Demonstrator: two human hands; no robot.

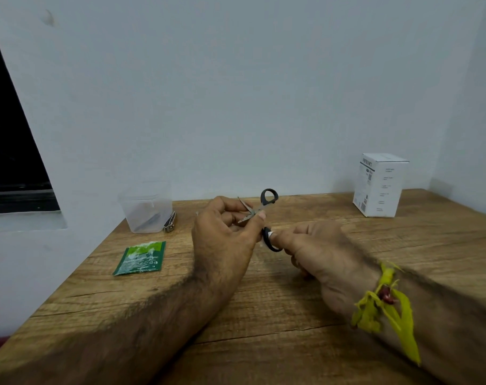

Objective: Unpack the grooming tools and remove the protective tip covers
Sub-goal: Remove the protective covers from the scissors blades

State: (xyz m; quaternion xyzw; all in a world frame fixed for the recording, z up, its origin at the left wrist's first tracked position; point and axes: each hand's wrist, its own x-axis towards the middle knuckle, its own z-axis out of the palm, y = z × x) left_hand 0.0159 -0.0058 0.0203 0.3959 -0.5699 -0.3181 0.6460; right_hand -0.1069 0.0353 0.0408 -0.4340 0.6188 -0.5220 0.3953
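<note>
Small scissors with black loop handles are held above the wooden table, their steel blades spread apart. My left hand pinches the blades near the pivot. My right hand grips the lower black handle loop with its fingertips. The upper handle loop sticks up free. A nail clipper lies beside a clear plastic case at the back left; a dark tool shows dimly inside the case. I cannot see any tip cover.
A torn green sachet lies on the table left of my left hand. A white printed box stands at the back right near the wall. The table's left edge runs diagonally, with a dark window beyond it.
</note>
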